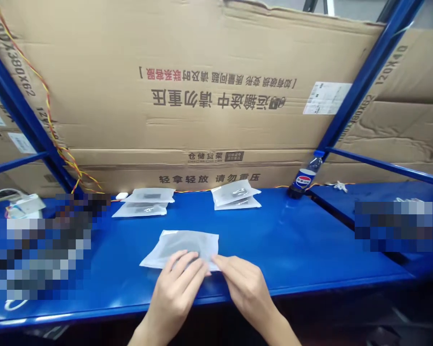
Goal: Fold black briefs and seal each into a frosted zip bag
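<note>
A frosted white pouch (166,247) lies near the front of the blue shelf, with a dark shape showing faintly inside. My left hand (180,286) rests on its lower middle, fingers spread over the dark shape. At the pouch's right edge, my right hand (243,283) has its fingers pressed together, with the fingertips on the corner. Farther back sit two overlapping pouches (144,202) at the left and two more (236,194) near the middle, each pair partly stacked.
A Pepsi bottle (305,177) stands at the back right by a blue post. Tall cardboard (216,129) backs the shelf (296,250). Red and yellow wires (48,105) hang at the left, near a white device (25,206). Blurred patches cover areas at both sides.
</note>
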Tool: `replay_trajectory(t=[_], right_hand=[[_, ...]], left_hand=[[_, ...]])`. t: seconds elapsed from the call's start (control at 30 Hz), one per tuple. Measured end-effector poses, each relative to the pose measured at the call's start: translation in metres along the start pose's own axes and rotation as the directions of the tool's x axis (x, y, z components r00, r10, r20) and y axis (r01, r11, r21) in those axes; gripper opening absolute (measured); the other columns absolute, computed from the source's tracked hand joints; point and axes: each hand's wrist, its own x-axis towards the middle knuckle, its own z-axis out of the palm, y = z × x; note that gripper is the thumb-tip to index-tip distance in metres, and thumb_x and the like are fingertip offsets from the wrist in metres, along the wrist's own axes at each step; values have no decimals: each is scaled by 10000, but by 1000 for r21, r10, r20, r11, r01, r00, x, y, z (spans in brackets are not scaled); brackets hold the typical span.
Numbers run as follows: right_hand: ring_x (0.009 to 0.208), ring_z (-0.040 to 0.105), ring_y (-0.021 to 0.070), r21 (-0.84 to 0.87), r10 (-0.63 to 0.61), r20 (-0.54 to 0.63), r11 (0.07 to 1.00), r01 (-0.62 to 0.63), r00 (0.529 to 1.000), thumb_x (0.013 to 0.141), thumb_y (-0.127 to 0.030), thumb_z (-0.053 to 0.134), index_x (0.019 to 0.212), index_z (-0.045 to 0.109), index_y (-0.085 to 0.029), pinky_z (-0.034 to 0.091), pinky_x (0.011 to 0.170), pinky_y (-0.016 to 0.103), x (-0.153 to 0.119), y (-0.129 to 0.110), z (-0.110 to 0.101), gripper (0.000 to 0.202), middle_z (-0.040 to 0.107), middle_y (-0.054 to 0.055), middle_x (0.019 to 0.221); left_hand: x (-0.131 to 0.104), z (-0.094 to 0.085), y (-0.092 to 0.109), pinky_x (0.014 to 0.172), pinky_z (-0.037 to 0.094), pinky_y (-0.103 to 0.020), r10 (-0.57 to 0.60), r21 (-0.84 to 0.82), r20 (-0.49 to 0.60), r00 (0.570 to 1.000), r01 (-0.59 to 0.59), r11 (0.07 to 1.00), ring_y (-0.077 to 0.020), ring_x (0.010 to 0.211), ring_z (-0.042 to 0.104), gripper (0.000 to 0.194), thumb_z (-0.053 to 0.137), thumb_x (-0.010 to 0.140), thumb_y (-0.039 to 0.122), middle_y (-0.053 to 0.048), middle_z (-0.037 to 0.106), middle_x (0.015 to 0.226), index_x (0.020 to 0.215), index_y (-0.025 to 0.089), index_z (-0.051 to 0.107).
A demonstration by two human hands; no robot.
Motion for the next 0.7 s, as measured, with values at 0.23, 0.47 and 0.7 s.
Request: replay_trajectory(t=[0.23, 0.47, 0.7], right_hand=[[909, 769, 221, 23, 214, 8, 976, -215, 977, 1040, -83, 551, 1363, 720, -325, 652, 749, 353, -13, 30, -22, 437, 824, 35, 1070], [964, 764, 245, 22, 388, 17, 921, -388, 922, 1073, -212, 530, 1298, 768, -292, 640, 821, 391, -19, 34, -11, 337, 824, 53, 1095], [584, 577, 157, 67, 761, -98, 648, -758, 642, 1028, -473, 601, 1242, 778, -220, 527, 540, 295, -20, -3, -10, 376, 748, 71, 943]], left_hand=[[-12, -38, -25, 859, 576, -391, -50, 103, 55, 997, 44, 994, -233, 913, 733, 129, 647, 985, 54, -67, 805, 948, 1041, 152, 709], [-7, -42, -1, 791, 554, -355, -170, -17, 212, 962, 178, 984, -209, 826, 686, 142, 572, 1003, 109, -49, 737, 860, 941, 186, 674], [9, -5, -9, 658, 492, -344, -137, 43, 562, 816, 137, 990, -224, 707, 634, 220, 698, 956, 252, -32, 672, 755, 759, 204, 612]])
